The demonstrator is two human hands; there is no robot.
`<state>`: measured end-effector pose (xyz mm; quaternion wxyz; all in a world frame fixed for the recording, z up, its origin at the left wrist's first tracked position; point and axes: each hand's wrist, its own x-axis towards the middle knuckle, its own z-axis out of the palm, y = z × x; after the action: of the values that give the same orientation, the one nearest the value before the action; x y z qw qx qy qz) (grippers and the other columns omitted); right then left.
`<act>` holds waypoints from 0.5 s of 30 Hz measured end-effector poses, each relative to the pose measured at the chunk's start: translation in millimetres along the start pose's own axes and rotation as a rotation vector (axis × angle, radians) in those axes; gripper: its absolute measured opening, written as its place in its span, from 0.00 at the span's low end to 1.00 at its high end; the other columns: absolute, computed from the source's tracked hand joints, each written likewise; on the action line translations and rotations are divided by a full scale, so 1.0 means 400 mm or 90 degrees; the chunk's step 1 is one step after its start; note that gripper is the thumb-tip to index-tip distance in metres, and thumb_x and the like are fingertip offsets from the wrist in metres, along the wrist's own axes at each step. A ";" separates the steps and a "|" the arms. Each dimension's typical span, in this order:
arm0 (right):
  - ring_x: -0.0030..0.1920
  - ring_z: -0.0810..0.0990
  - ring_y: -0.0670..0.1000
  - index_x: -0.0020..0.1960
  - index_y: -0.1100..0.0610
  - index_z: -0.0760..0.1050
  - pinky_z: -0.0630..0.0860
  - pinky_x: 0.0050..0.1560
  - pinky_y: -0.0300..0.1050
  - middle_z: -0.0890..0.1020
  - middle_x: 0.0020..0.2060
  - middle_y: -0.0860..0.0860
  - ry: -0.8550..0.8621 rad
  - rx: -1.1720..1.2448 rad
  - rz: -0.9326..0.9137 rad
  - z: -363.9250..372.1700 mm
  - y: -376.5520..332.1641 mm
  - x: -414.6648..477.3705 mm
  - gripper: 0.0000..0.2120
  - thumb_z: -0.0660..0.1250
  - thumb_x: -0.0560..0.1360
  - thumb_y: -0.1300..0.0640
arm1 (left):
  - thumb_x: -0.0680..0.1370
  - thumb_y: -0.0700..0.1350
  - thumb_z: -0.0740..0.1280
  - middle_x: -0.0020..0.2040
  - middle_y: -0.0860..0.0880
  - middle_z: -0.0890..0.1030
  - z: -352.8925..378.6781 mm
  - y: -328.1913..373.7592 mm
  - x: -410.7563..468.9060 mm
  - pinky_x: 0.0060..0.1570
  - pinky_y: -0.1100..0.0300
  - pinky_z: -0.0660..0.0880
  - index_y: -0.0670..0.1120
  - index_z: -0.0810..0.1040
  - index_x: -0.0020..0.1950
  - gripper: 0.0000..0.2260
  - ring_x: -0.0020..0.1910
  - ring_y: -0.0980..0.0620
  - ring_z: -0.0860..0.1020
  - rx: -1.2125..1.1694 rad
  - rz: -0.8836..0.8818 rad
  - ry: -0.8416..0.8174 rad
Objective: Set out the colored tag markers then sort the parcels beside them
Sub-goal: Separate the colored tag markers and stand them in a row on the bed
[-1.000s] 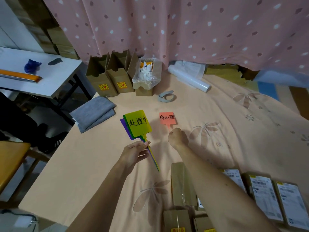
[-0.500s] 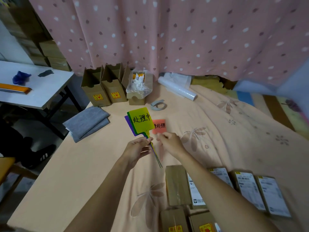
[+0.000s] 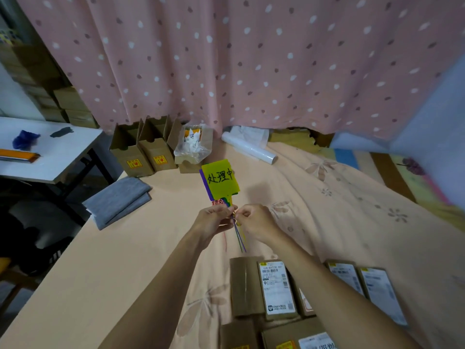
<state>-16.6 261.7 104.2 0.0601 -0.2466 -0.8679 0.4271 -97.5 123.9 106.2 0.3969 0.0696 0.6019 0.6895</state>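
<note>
My left hand (image 3: 214,222) pinches the stems of a bunch of tags, the yellow tag (image 3: 220,181) in front and a purple tag (image 3: 205,183) behind it, raised just above my knuckles. My right hand (image 3: 254,221) nips the same stems beside it, seemingly to pull one free. One red tag (image 3: 217,202) already lies down, just beyond my left hand. The parcels (image 3: 276,290) sit unsorted below my wrists, so I judge most work remains.

In my fingers the flat plastic tag marker (image 3: 220,179) is bright yellow with black handwritten characters, a purple one just behind it. My brown cardboard parcels (image 3: 276,285) carry white labels on the peach, leaf-printed cloth (image 3: 120,260), below a pink dotted curtain (image 3: 226,59).
</note>
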 end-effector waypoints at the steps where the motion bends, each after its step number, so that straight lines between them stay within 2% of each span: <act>1: 0.34 0.79 0.42 0.41 0.50 0.86 0.74 0.39 0.41 0.82 0.31 0.43 -0.008 -0.002 0.002 -0.010 0.015 0.002 0.08 0.69 0.75 0.56 | 0.79 0.40 0.70 0.40 0.43 0.80 0.014 -0.007 0.004 0.50 0.56 0.81 0.43 0.86 0.47 0.05 0.35 0.50 0.79 -0.004 -0.002 0.007; 4: 0.32 0.77 0.36 0.38 0.47 0.81 0.73 0.39 0.40 0.82 0.29 0.41 -0.032 0.018 0.009 -0.038 0.063 0.014 0.10 0.68 0.76 0.56 | 0.79 0.40 0.70 0.39 0.44 0.80 0.054 -0.034 0.019 0.42 0.60 0.82 0.43 0.86 0.44 0.06 0.34 0.50 0.79 -0.043 -0.019 0.039; 8: 0.27 0.75 0.39 0.39 0.46 0.75 0.74 0.40 0.45 0.86 0.34 0.48 -0.042 0.093 0.034 -0.074 0.133 0.033 0.11 0.64 0.79 0.57 | 0.79 0.40 0.70 0.39 0.45 0.80 0.089 -0.075 0.042 0.44 0.59 0.82 0.42 0.86 0.49 0.05 0.36 0.49 0.80 -0.069 -0.041 0.098; 11: 0.34 0.81 0.47 0.41 0.51 0.76 0.76 0.42 0.50 0.87 0.35 0.49 -0.014 0.156 0.077 -0.099 0.190 0.060 0.11 0.61 0.79 0.61 | 0.80 0.41 0.69 0.40 0.46 0.80 0.102 -0.099 0.050 0.48 0.58 0.82 0.43 0.86 0.51 0.06 0.38 0.49 0.81 -0.069 -0.052 0.139; 12: 0.34 0.82 0.46 0.41 0.54 0.77 0.76 0.40 0.49 0.86 0.33 0.48 -0.008 0.185 0.106 -0.105 0.212 0.071 0.11 0.60 0.78 0.63 | 0.80 0.42 0.69 0.40 0.47 0.80 0.105 -0.106 0.051 0.48 0.57 0.82 0.43 0.86 0.51 0.06 0.39 0.49 0.81 -0.065 -0.055 0.147; 13: 0.32 0.81 0.45 0.40 0.56 0.77 0.74 0.38 0.48 0.85 0.30 0.47 -0.006 0.212 0.140 -0.110 0.232 0.080 0.10 0.60 0.76 0.64 | 0.80 0.43 0.69 0.40 0.47 0.81 0.108 -0.112 0.048 0.46 0.56 0.83 0.44 0.86 0.51 0.06 0.40 0.49 0.82 -0.058 -0.061 0.151; 15: 0.32 0.78 0.49 0.39 0.56 0.78 0.72 0.37 0.47 0.82 0.30 0.47 -0.003 0.243 0.203 -0.117 0.272 0.098 0.11 0.60 0.74 0.65 | 0.80 0.44 0.70 0.39 0.48 0.82 0.112 -0.126 0.040 0.42 0.56 0.83 0.44 0.86 0.52 0.07 0.41 0.48 0.84 -0.046 -0.070 0.152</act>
<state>5.1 369.8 45.6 0.0355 -0.3638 -0.7216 0.5879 -59.3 166.8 67.4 0.3620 -0.0609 0.6225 0.6912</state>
